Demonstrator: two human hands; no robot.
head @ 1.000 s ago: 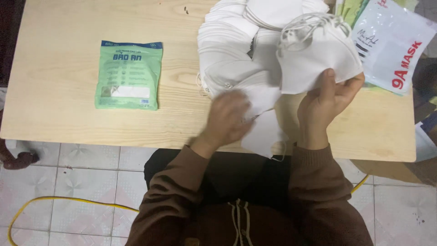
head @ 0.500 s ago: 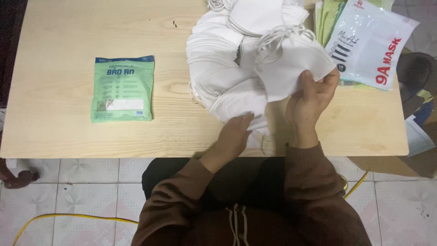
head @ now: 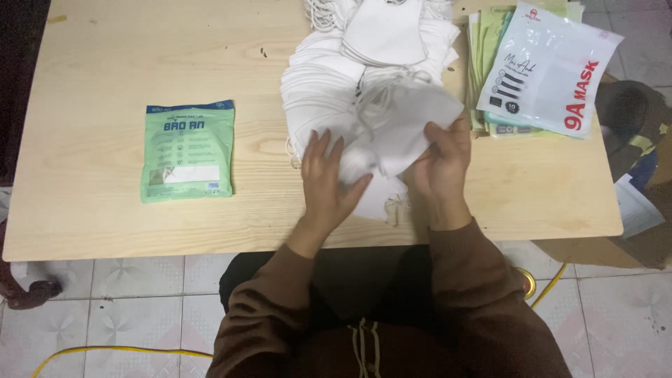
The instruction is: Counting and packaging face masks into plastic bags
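Note:
A heap of white face masks (head: 364,77) covers the middle back of the light wooden table (head: 105,63). My right hand (head: 441,168) grips one white mask (head: 413,119) by its lower edge, lifted a little over the heap's front. My left hand (head: 325,178) lies flat, fingers spread, on another white mask (head: 371,192) close to the table's front edge. Both arms wear brown sleeves.
A green sealed packet (head: 187,150) lies flat on the left of the table. A stack of green and white mask bags (head: 542,70) sits at the right back. A dark bag (head: 630,112) and papers stand right of the table. A yellow cable (head: 105,352) runs over the tiled floor.
My left hand has spread flat onto the mask by the front edge. My right hand has come down and in towards the left with its mask. The view has shifted.

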